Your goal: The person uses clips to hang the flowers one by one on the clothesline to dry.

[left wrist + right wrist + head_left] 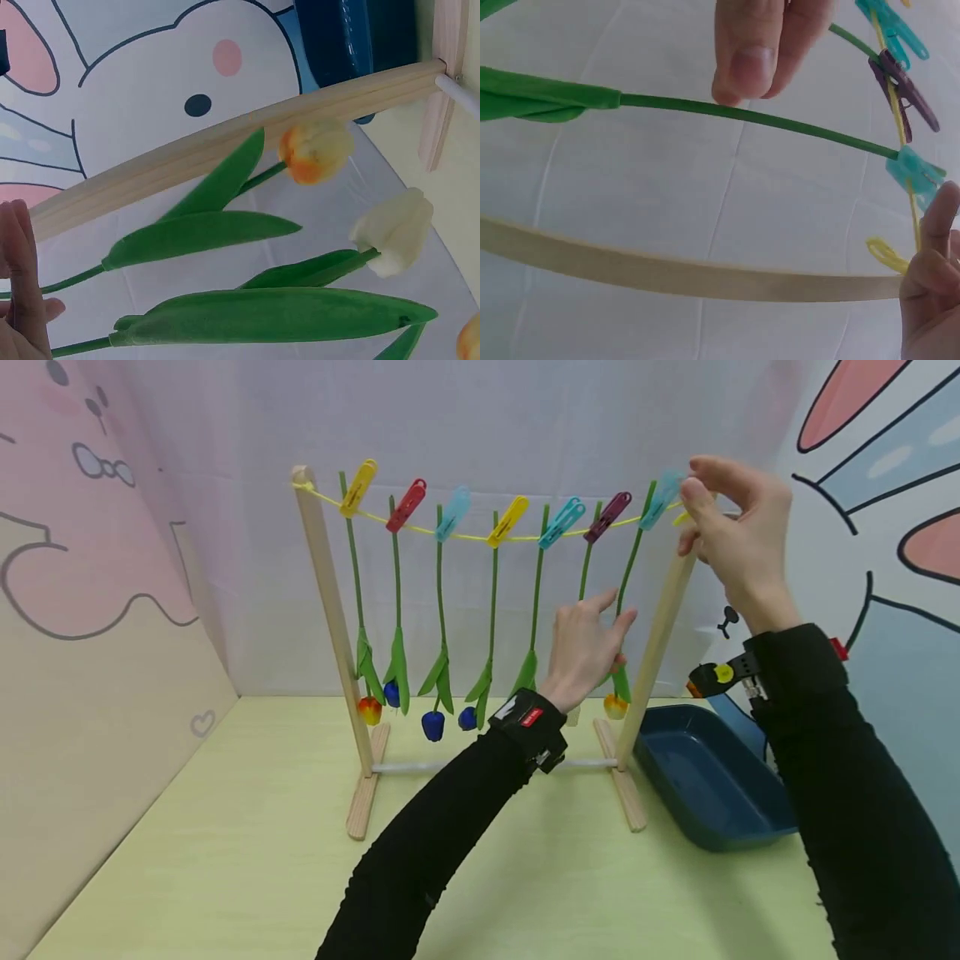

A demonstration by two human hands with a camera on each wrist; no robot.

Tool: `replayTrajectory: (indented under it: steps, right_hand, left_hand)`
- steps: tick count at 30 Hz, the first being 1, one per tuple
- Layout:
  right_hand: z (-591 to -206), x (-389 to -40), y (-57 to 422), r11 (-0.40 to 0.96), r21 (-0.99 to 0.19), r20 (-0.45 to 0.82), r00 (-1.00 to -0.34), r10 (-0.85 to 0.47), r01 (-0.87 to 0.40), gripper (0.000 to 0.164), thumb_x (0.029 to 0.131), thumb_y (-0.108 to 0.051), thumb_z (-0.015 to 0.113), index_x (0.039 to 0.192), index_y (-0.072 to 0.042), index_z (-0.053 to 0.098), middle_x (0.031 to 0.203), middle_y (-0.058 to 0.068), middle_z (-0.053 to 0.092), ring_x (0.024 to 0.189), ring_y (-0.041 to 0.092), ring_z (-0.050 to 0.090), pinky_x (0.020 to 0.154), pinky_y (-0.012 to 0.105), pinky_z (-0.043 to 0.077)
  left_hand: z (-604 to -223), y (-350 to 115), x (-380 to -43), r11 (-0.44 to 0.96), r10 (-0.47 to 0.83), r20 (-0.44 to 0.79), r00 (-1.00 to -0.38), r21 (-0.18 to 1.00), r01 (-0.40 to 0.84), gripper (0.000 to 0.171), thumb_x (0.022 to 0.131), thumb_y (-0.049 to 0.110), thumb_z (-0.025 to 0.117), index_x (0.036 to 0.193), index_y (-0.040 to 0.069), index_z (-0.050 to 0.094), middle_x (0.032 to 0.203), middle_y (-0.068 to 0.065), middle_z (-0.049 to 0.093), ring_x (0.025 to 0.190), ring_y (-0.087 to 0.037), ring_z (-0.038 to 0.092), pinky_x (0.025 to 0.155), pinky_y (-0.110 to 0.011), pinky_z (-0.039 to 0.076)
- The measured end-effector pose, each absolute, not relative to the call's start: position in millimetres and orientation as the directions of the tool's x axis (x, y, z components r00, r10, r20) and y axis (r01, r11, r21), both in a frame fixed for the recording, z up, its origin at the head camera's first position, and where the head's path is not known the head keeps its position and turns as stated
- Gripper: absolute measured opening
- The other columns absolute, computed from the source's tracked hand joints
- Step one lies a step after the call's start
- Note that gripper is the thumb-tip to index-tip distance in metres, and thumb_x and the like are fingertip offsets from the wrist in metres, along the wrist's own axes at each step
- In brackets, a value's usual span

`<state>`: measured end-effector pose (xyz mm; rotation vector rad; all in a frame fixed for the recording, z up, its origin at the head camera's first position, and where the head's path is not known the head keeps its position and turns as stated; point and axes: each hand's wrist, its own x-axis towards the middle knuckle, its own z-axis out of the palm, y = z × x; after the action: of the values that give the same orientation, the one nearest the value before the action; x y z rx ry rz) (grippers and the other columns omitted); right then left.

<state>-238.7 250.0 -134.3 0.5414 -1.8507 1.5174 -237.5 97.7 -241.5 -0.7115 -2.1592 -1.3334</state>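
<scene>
At the right end of the yellow line, my right hand point(738, 527) pinches the handles of a light blue clothespin point(660, 502) between thumb and index finger. That clothespin sits on the line and the stem point(780, 122) of an artificial tulip. My left hand point(588, 643) is beside this stem, fingers loosely extended; in the right wrist view its fingertips point(751, 67) lie just at the stem. The tulip's yellow-orange bloom point(319, 150) hangs head down near the right post. A white tulip point(394, 232) hangs next to it, its stem under a purple clothespin point(607, 517).
The line spans a wooden stand point(326, 610). More tulips hang from yellow, red and blue clothespins, among them a blue tulip point(432, 725) and a red-yellow tulip point(370, 710). A dark blue basin point(712, 777) stands right of the stand on the pale table point(247, 860).
</scene>
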Motion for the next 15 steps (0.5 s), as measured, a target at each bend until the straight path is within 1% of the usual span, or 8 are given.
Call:
replayTrajectory:
  steps: [2,3,6,8,10,12,13,15]
  right_hand:
    - [-142,-235,249,0.220,-0.671,0.740,-0.658,0.138,-0.708,0.028,0.097,-0.015,0.065,0.125,-0.011,0.069,0.104,-0.006,0.068,0.047,0.005,0.058,0.046,0.013,0.038]
    - [-147,-232,248,0.203,-0.664,0.747,-0.648,0.148,-0.720,0.027,0.097,-0.014,0.066,0.124,-0.011,0.069,0.104,-0.006,0.069,0.048,0.005,0.059,0.045,0.013,0.037]
    - [-166,-223,248,0.159,-0.657,0.754,-0.642,0.142,-0.737,0.022,0.097,-0.011,0.066,0.119,-0.011,0.071,0.103,-0.004,0.072,0.050,0.006,0.060,0.044,0.013,0.037]
    - [-184,-216,249,0.128,-0.657,0.754,-0.647,0.117,-0.743,0.021,0.097,-0.010,0.065,0.117,-0.010,0.071,0.102,-0.002,0.073,0.051,0.008,0.061,0.043,0.014,0.038]
    - [-203,-209,251,0.130,-0.667,0.744,-0.661,0.092,-0.733,0.020,0.098,-0.009,0.063,0.116,-0.010,0.072,0.102,-0.002,0.073,0.053,0.008,0.062,0.043,0.015,0.040]
    - [-225,-201,253,0.142,-0.687,0.725,-0.687,0.055,-0.713,0.021,0.099,-0.007,0.062,0.117,-0.009,0.071,0.102,-0.003,0.073,0.056,0.008,0.063,0.044,0.016,0.042]
    - [-236,-197,255,0.175,-0.696,0.711,-0.703,0.027,-0.697,0.021,0.100,-0.007,0.061,0.118,-0.009,0.071,0.102,-0.006,0.073,0.059,0.007,0.064,0.045,0.016,0.043]
    - [-259,-190,258,0.271,-0.702,0.675,-0.737,-0.042,-0.658,0.022,0.101,-0.006,0.059,0.120,-0.007,0.069,0.102,-0.014,0.072,0.065,0.004,0.065,0.048,0.017,0.045]
  left_hand:
    - [-247,94,-231,0.378,0.187,0.680,-0.709,0.616,0.691,0.048,0.101,0.020,0.063,0.142,-0.002,0.053,0.068,-0.011,0.074,0.045,-0.011,0.064,0.043,-0.015,0.036]
    - [-250,91,-228,0.367,0.193,0.693,-0.695,0.606,0.706,0.049,0.101,0.021,0.063,0.142,-0.003,0.053,0.065,-0.011,0.073,0.047,-0.013,0.065,0.043,-0.015,0.034]
    - [-262,82,-212,0.319,0.221,0.701,-0.678,0.605,0.730,0.046,0.100,0.020,0.064,0.140,-0.003,0.056,0.071,-0.012,0.076,0.049,-0.015,0.067,0.041,-0.014,0.035]
    - [-272,71,-200,0.282,0.257,0.689,-0.677,0.617,0.735,0.041,0.100,0.020,0.065,0.134,-0.002,0.061,0.083,-0.015,0.078,0.054,-0.016,0.070,0.043,-0.013,0.041]
    - [-283,57,-189,0.269,0.319,0.645,-0.694,0.641,0.719,0.036,0.100,0.019,0.064,0.130,0.000,0.066,0.093,-0.015,0.079,0.059,-0.014,0.072,0.048,-0.014,0.048]
    - [-293,39,-179,0.290,0.399,0.564,-0.723,0.670,0.683,0.031,0.100,0.020,0.064,0.125,0.002,0.069,0.105,-0.014,0.078,0.064,-0.010,0.073,0.055,-0.015,0.053]
    - [-299,29,-175,0.317,0.437,0.512,-0.739,0.681,0.660,0.030,0.100,0.020,0.064,0.124,0.003,0.070,0.109,-0.014,0.077,0.065,-0.008,0.072,0.058,-0.015,0.054]
    - [-310,6,-167,0.379,0.491,0.404,-0.772,0.699,0.607,0.029,0.100,0.022,0.064,0.123,0.006,0.071,0.110,-0.012,0.077,0.065,-0.004,0.070,0.061,-0.016,0.054]
